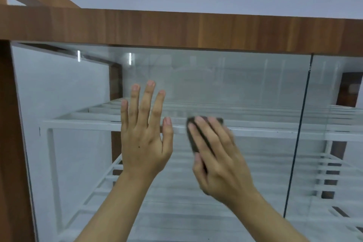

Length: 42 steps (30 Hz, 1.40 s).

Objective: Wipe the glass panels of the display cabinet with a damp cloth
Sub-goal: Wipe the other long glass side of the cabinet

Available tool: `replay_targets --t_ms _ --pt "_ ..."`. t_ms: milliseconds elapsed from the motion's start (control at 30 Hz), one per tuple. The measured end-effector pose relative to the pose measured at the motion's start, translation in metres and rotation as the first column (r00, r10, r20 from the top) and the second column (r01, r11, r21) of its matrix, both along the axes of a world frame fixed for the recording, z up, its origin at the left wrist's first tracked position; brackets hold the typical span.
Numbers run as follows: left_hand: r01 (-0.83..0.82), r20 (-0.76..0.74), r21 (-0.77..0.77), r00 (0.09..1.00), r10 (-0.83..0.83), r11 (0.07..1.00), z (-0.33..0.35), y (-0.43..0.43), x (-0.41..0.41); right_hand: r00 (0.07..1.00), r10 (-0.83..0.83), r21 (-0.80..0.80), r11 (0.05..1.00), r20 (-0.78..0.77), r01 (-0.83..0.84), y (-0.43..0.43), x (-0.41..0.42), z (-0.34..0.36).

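Note:
A wide glass panel point(245, 88) fronts the display cabinet under a brown wooden top rail point(176, 27). My left hand point(144, 135) lies flat against the glass with its fingers straight and spread, pointing up. To its right, my right hand point(218, 155) presses a small dark cloth point(193, 139) onto the same panel, fingers stretched over it; the hand is motion-blurred. Most of the cloth is hidden under the fingers.
A dark vertical seam point(298, 133) separates this panel from a second glass panel point(337, 143) on the right. White slatted shelves point(94, 122) show behind the glass. A brown wooden post point(9, 143) frames the left edge.

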State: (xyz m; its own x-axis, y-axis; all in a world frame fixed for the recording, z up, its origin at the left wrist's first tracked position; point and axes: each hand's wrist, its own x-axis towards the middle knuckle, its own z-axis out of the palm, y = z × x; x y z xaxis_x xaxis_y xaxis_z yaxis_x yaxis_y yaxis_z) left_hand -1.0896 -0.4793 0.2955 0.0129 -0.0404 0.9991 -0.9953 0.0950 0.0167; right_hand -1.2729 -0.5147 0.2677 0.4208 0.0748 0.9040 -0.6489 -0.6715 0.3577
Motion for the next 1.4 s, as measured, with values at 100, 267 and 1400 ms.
replay_targets --t_ms 100,267,1400 --pt "-0.012 -0.009 0.008 1.0 0.012 1.0 -0.001 -0.002 -0.003 0.984 -0.011 0.0 1.0 0.177 0.011 -0.012 -0.034 0.015" --pt "-0.005 0.004 0.014 1.0 0.005 1.0 -0.001 -0.001 -0.001 0.859 -0.011 0.051 0.999 0.512 -0.017 -0.006 0.015 0.087" --pt "0.023 0.103 0.009 0.994 -0.024 1.0 -0.047 0.002 -0.075 0.922 -0.06 0.071 0.997 0.382 0.036 -0.015 -0.049 0.012"
